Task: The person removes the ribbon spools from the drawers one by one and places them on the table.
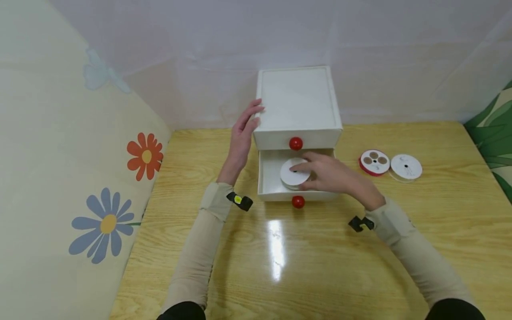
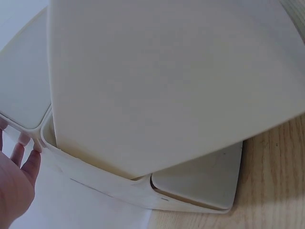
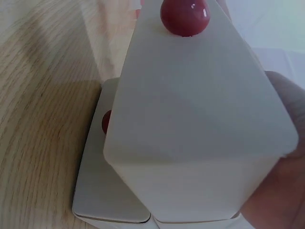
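Observation:
A white drawer cabinet [image 1: 296,98] stands against the back cloth, with a drawer [image 1: 270,171] below the top one pulled out. Inside that drawer lies a white ribbon spool [image 1: 290,178], its flange facing up. My right hand [image 1: 330,172] reaches in and pinches the spool between fingers and thumb. In the right wrist view, the drawer front hides the spool and most of the hand [image 3: 281,191]. My left hand [image 1: 241,135] rests on the cabinet's left side, fingers straight. The left wrist view shows its fingertips [image 2: 33,160] touching the cabinet wall.
To the right of the cabinet, a red-edged ribbon spool [image 1: 374,162] and a white spool [image 1: 406,167] lie side by side on the wooden table [image 1: 320,266]. Red round knobs [image 1: 296,143] stick out from the drawer fronts. A flower-printed panel [image 1: 52,178] borders the table's left side.

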A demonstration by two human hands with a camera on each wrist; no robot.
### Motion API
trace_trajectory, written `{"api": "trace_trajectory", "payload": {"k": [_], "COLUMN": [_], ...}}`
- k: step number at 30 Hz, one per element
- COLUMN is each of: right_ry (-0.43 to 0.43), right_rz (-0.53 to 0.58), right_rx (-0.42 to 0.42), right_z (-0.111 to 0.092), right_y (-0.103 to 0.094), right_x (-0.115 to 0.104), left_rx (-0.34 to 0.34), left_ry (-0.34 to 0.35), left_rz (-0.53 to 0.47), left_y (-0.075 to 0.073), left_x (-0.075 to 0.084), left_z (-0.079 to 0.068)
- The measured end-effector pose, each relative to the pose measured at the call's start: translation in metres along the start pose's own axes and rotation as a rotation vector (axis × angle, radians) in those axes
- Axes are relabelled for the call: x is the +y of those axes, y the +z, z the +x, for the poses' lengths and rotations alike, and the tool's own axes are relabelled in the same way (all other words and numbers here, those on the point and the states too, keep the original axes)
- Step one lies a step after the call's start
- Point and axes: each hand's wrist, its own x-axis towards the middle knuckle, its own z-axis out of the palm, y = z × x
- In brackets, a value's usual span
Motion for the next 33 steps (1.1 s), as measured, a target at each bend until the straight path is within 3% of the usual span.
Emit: {"api": "trace_trajectory", "payload": {"k": [10,19,28,33], "right_ry": [0.067,0.102,0.012,0.049], "right_rz": [0.091,0.189,0.125,0.092], "right_rx": [0.098,0.166,0.416,0.508], "right_z": [-0.012,-0.043,-0.076,-0.093], "right_y": [-0.008,-0.032,-0.049,-0.061], "right_x": [-0.006,-0.014,-0.012,-0.006], "left_rx": [0.004,0.0,-0.004,0.0], "left_ry": [-0.004,0.013,0.005,-0.002], "left_rz": [0.005,0.014,0.016,0.006], "left_y": [0.0,-0.001,-0.001,-0.001], "left_x": [-0.001,-0.002,0.0,0.0], "left_z": [0.001,0.001,0.0,0.0]}}
